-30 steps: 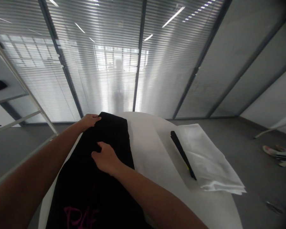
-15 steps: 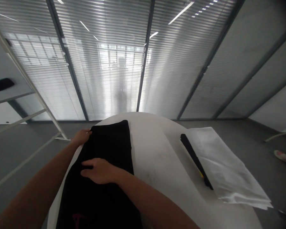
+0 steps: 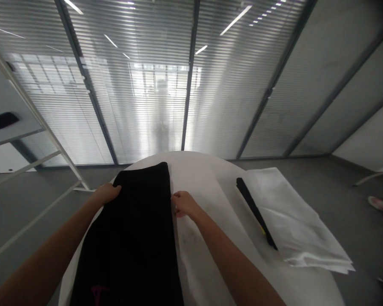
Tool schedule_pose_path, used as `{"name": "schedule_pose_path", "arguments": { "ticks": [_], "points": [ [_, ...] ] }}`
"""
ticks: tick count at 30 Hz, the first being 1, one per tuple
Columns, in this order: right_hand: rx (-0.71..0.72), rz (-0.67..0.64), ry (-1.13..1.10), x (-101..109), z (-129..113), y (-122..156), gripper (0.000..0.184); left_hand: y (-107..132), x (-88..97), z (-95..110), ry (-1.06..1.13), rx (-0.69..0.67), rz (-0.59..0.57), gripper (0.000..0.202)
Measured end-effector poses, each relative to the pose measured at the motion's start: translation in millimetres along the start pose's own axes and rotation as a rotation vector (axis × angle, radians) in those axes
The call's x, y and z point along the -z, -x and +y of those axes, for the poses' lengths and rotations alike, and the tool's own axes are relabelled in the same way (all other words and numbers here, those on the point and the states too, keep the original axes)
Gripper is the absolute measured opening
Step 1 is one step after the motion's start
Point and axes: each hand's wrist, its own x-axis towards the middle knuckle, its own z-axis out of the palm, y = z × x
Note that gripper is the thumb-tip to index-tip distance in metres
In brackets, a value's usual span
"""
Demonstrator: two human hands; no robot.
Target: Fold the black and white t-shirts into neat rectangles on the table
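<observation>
A long piece of black folded cloth [image 3: 140,229] lies over the left side of the white round table [image 3: 199,170]. It bears a small purple mark near its lower end. My left hand [image 3: 107,194] grips the cloth's left edge near its far end, thumb on top and fingertips hidden. On the opposite side, my right hand [image 3: 183,204] has its fingers pinched at the right edge, a bit lower than the far end.
Folded white sheets [image 3: 293,216] lie on the table's right side, overhanging it. Beside them is a narrow dark strip [image 3: 255,212] with a yellow bit. A white-framed stand [image 3: 51,131] is at the left; glass panels with blinds [image 3: 226,106] rise behind. A shoe [image 3: 379,203] shows far right.
My right hand has moved from on top of the black cloth to its right edge and closed there. My left hand stays at the left edge, its thumb now over the cloth.
</observation>
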Motion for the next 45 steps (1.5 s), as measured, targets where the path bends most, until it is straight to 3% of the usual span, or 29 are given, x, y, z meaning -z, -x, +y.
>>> {"name": "schedule_pose_path", "arguments": {
  "ticks": [5, 7, 10, 14, 18, 25, 30, 33, 38, 42, 45],
  "points": [
    [0.308, 0.196, 0.253, -25, -1, 8, 0.049, 17, -0.7, 13, -0.07, -0.046, -0.034, 0.048],
    [0.371, 0.229, 0.275, -31, 2, 9, 0.056, 22, -0.5, 16, -0.083, -0.058, -0.022, 0.049],
    [0.391, 0.233, 0.245, -29, 4, 5, 0.051, 27, -0.8, 19, -0.083, -0.069, -0.005, 0.048],
    [0.352, 0.243, 0.146, -6, 4, -3, 0.053, 30, -3.5, 32, 0.014, -0.133, 0.024, 0.047],
    [0.255, 0.267, 0.081, 29, 9, -11, 0.054, 29, -8.8, 67, 0.192, -0.145, 0.063, 0.046],
    [0.149, 0.468, 0.101, 86, 40, -24, 0.055, 20, -24.8, 141, 0.348, -0.203, 0.045, 0.062],
    [0.116, 0.627, 0.19, 114, 61, -33, 0.052, 47, -33.6, 166, 0.285, -0.353, 0.037, 0.052],
    [0.074, 0.595, 0.238, 117, 66, -34, 0.053, 76, -35.7, 169, 0.142, -0.426, 0.035, 0.052],
    [0.008, 0.503, 0.297, 116, 64, -19, 0.051, 117, -36.7, 161, -0.004, -0.405, 0.089, 0.061],
    [-0.091, 0.336, 0.243, 111, 59, 3, 0.065, 139, -39.5, 152, -0.049, -0.496, 0.088, 0.063],
    [-0.102, 0.241, 0.22, 102, 56, 19, 0.063, 151, -43.5, 147, -0.021, -0.547, 0.079, 0.065]
  ]
}}
